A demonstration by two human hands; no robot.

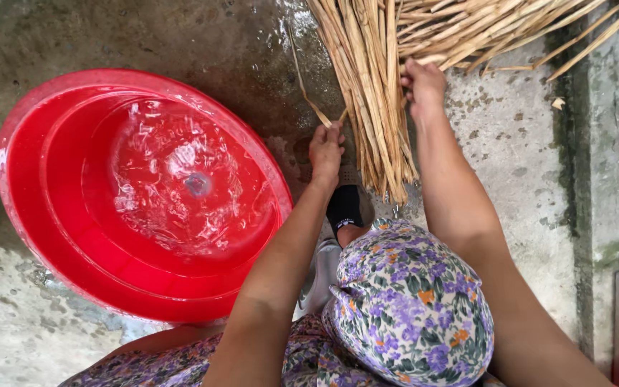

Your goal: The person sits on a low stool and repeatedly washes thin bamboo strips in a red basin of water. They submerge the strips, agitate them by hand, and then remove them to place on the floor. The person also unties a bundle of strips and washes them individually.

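A bundle of dry straw-coloured reed stalks (pixel 374 93) lies on the wet concrete floor, its cut ends pointing toward me. My left hand (pixel 325 150) pinches a single thin stalk (pixel 302 82) at the left side of the bundle, near its lower end. My right hand (pixel 423 86) grips several stalks on the right side of the bundle, higher up. Both forearms reach forward over my knee, which is covered in purple floral cloth (pixel 410 301).
A large red plastic basin (pixel 30 208) holding clear water stands on the floor to the left, close to my left arm. A black sandal (pixel 345 204) shows below the bundle. A concrete ledge (pixel 610 143) runs along the right edge.
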